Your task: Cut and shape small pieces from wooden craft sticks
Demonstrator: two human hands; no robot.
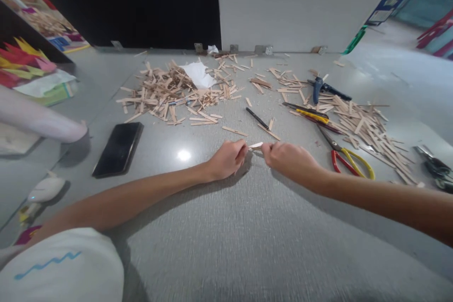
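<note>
A short wooden stick piece is held between the two hands, just above the grey table, at the middle of the scene. The left hand is closed into a loose fist, with its fingertips pinched on the left end of the piece; the right hand is likewise curled, and the right end is pinched between its thumb and fingers. Neither hand is spread, and both forearms are laid on the table.

The step in hand is judged to be the handling of a single cut piece, either being snapped, trimmed or checked; which of these cannot be told. For the next move, a firm grip at both ends is judged to be needed, with the piece kept level so that it is not dropped.

Beyond the hands, a black pen is seen lying on the table, and loose stick offcuts are scattered near it. A large heap of wooden sticks is piled at the far left, with a white paper scrap resting on it. A second heap is spread at the right. Red and yellow scissors lie just right of the right hand, a yellow utility knife further off, and blue pliers beyond. A black phone lies flat to the left.
</note>
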